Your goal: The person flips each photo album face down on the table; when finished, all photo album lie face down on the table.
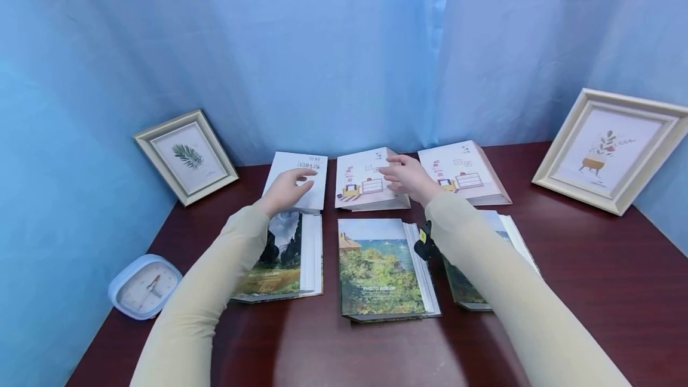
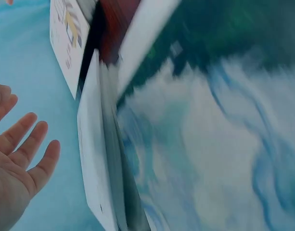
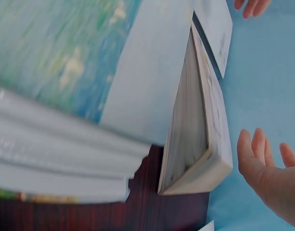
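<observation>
Over the left white book (image 1: 290, 162) at the back of the table, my left hand (image 1: 283, 191) hovers with relaxed, spread fingers. My right hand (image 1: 412, 179) is likewise loose, above the right side of the middle white book (image 1: 352, 166). Neither hand holds anything. A third white book (image 1: 454, 157) lies to the right. In front of this row lie three photo albums with painted covers: a left one (image 1: 276, 282), a middle one (image 1: 376, 267) and a right one (image 1: 467, 288), partly hidden by my right sleeve. The wrist views also show both hands empty, the left hand (image 2: 22, 168) and the right hand (image 3: 272, 178).
Picture frames lean at the back left (image 1: 188, 157) and back right (image 1: 613, 148). A blue clock (image 1: 145, 286) stands at the table's left edge. Behind the dark red table (image 1: 376, 357) hangs a blue curtain (image 1: 322, 46). A small black device (image 1: 424, 246) sits by my right wrist.
</observation>
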A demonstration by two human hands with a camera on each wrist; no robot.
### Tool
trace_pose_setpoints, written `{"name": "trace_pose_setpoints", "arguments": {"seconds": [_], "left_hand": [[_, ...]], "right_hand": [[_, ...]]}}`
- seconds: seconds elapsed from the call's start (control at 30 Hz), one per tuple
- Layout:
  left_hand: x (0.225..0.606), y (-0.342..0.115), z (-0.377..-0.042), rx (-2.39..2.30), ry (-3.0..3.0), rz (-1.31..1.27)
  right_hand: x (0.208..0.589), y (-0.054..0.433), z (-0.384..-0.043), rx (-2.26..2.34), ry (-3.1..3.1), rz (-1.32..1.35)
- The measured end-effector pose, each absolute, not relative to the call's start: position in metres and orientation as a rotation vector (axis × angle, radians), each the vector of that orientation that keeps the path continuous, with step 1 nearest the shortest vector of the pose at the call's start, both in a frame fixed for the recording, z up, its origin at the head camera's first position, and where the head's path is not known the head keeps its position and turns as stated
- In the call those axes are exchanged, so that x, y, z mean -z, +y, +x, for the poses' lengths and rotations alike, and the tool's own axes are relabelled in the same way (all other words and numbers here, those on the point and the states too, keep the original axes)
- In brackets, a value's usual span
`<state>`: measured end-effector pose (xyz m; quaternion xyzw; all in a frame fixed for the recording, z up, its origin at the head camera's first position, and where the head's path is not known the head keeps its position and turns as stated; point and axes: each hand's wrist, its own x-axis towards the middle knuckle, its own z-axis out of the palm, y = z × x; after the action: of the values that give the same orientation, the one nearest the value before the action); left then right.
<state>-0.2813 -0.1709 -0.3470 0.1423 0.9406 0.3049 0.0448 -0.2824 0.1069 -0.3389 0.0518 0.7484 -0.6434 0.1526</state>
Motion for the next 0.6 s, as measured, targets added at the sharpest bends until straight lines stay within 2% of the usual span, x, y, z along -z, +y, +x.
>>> {"name": "trace_pose_setpoints", "arguments": {"seconds": [0.6], "left_hand": [[0.355, -0.234, -0.284, -0.930, 2.902, 0.199]], "right_hand": [[0.336, 0.062, -0.289, 1.801, 2.111, 0.104]]}}
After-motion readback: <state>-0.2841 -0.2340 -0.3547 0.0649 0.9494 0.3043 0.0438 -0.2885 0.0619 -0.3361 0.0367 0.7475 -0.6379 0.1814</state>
